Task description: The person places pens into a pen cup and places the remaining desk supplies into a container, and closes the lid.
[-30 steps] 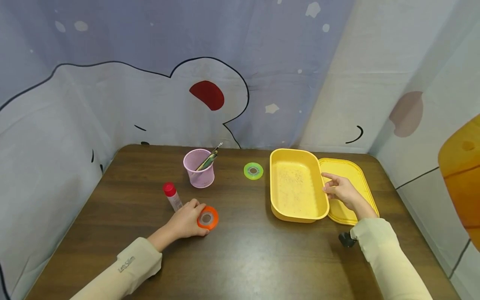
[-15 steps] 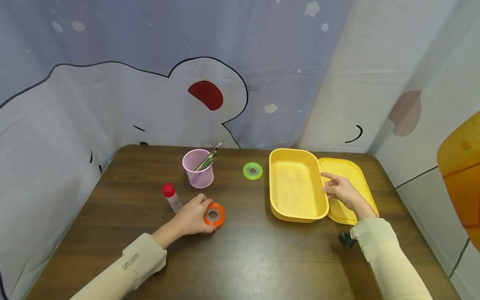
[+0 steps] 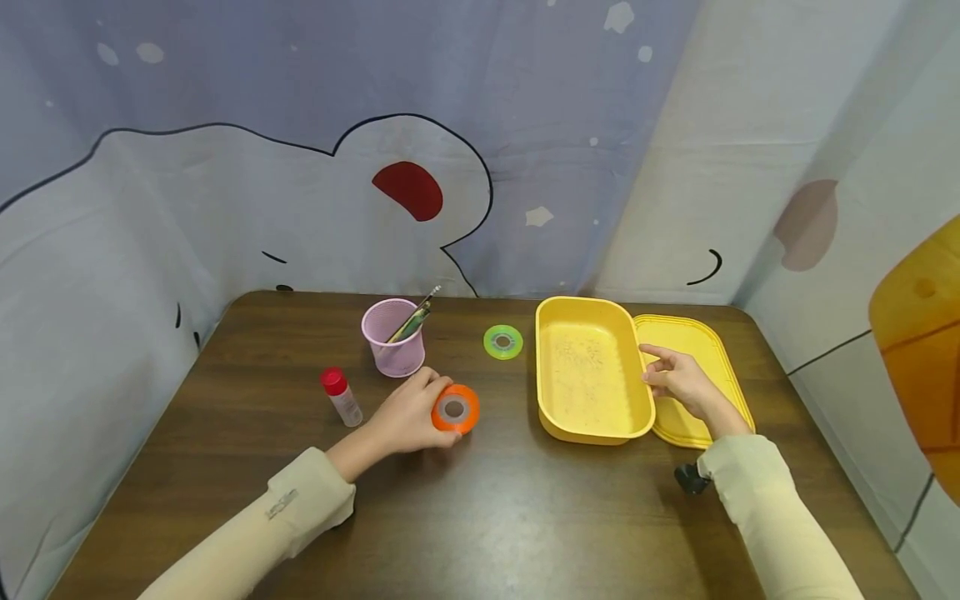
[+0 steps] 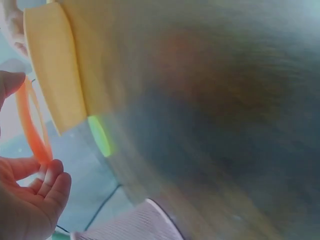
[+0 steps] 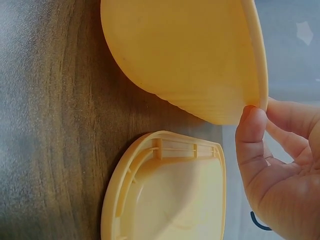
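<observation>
In the head view my left hand (image 3: 411, 415) grips an orange tape roll (image 3: 467, 410) by its edge, just above the brown table. Thumb and fingers hold its opposite sides in the left wrist view, where the orange tape roll (image 4: 33, 120) shows edge-on. My right hand (image 3: 681, 380) pinches the right rim of a yellow plastic box (image 3: 588, 375). Close up, the thumb (image 5: 251, 125) lies on the outside of the wall, with a finger over the rim. Beneath that hand lies the box's yellow lid (image 3: 701, 342), flat on the table.
A flat green roll (image 3: 502, 342) lies left of the box. Behind my left hand stands a pink mesh cup (image 3: 395, 337) with several pens or brushes. A red-capped glue stick (image 3: 342, 400) stands near my left wrist. A printed curtain (image 3: 262, 200) hangs behind the table.
My left hand has moved right and slightly away from me, carrying the orange tape roll off from beside the glue stick. My right hand has stayed on the box rim.
</observation>
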Demonstrator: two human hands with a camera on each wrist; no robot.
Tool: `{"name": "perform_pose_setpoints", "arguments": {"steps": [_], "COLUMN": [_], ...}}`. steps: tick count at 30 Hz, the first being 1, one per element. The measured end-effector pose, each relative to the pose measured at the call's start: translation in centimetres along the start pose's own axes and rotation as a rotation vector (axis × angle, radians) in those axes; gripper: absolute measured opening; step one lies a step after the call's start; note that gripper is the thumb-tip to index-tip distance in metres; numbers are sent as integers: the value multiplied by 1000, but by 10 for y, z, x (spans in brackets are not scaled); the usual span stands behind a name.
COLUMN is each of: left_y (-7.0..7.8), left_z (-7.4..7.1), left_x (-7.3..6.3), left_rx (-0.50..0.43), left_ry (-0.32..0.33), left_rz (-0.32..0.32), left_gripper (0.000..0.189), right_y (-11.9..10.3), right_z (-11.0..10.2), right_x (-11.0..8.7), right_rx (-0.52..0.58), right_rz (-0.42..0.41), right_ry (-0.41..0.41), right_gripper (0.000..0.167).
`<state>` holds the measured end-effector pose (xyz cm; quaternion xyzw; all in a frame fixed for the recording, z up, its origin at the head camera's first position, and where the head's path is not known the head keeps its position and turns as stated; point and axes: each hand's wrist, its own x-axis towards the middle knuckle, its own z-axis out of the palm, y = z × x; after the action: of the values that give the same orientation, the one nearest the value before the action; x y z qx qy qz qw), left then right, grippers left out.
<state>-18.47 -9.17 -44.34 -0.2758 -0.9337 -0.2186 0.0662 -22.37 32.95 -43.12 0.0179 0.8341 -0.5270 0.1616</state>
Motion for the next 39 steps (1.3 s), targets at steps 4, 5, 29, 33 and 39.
{"name": "perform_pose_setpoints", "arguments": {"steps": [4,5,29,33,39], "left_y": [9,12,49,52,55], "left_z": [0,0,23,27,36], "left_x": [12,15,74,83,97], "left_rx": [-17,-24,-138,-165,-159], "left_ry": [47,55,16,-6,-41], "left_rz": [24,29,-7,-15,-37], "left_gripper": [69,69,72,69,72], "right_y": [0,0,0,0,0], "right_z": [0,0,1,1,2], "right_x": [0,0,0,0,0], "right_rx": [1,3,20,26,36], "right_rz": [0,1,13,11,15], "right_ry": [2,3,7,7,11], "right_gripper": [60,60,60,60,59]}}
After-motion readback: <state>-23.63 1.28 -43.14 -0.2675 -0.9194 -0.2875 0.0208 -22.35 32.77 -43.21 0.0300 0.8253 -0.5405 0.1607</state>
